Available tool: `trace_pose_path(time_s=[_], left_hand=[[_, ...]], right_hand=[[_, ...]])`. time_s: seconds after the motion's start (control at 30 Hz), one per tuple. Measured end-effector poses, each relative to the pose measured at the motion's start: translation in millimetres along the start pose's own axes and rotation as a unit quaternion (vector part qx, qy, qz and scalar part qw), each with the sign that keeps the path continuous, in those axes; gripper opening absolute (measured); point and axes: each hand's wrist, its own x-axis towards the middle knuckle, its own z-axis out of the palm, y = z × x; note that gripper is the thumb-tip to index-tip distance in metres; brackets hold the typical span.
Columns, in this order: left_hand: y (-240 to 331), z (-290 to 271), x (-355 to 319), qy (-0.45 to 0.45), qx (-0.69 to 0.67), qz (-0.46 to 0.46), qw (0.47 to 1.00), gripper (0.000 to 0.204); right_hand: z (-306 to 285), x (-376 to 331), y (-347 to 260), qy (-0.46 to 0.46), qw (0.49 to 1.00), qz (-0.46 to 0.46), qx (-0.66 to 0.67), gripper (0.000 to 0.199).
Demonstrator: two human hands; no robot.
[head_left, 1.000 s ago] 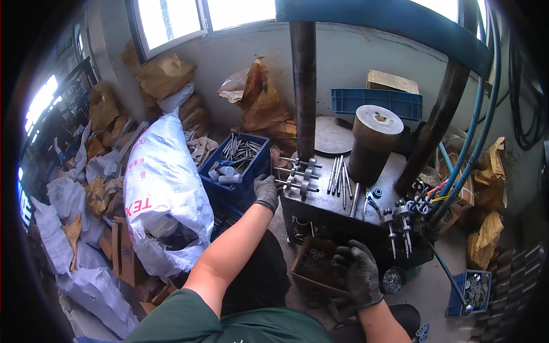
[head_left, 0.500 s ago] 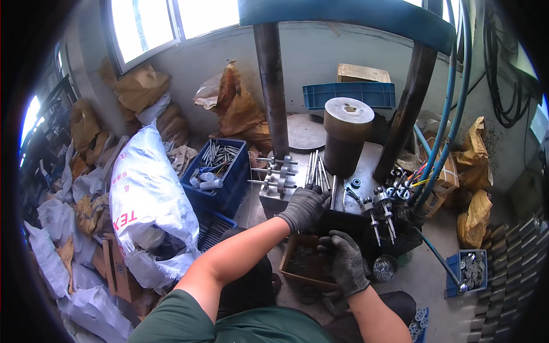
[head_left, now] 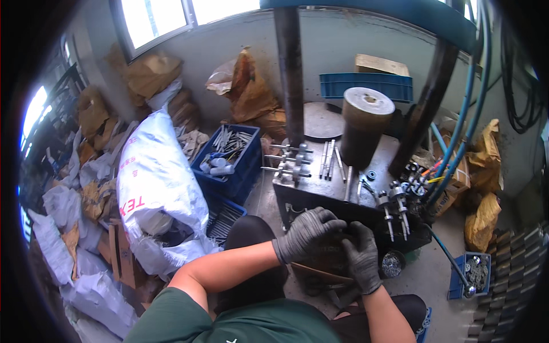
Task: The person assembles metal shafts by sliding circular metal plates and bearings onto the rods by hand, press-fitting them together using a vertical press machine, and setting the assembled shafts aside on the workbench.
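My left hand, in a grey glove, is in front of the press's metal table with its fingers bent together. Close by on the right, my right hand, gloved alike, has its fingers curled toward the left one. Whatever lies between the fingertips, if anything, is too dark to make out. Below both hands is an open brown box, partly covered by them. Several slim metal rods lie on the metal table, beside a thick steel cylinder. Shafts with round collars rest at the table's left edge.
More shaft parts sit on the table's right side near blue hoses. A blue bin of rods and a white sack are at left. A blue crate of metal parts stands at right, beside a stacked metal pile.
My left hand has drawn back from the rods on the table toward me, and now meets my right hand above the box. The whole view has shifted slightly.
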Motion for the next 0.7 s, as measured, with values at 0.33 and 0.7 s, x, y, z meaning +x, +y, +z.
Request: trace_pose_path(time_s=[0.33,0.7], left_hand=[[8.8,-60.5,-41.6,0.161,-0.388,-0.236,0.876,0.025],[-208.2,-82.7,-417.5,0.066,0.069,-0.668,0.738,0.046]], right_hand=[[12.0,-28.0,-63.6,-0.149,0.978,0.105,-0.105,0.013],[-86.8,-9.1,-80.3,-0.142,0.950,0.195,-0.198,0.022]])
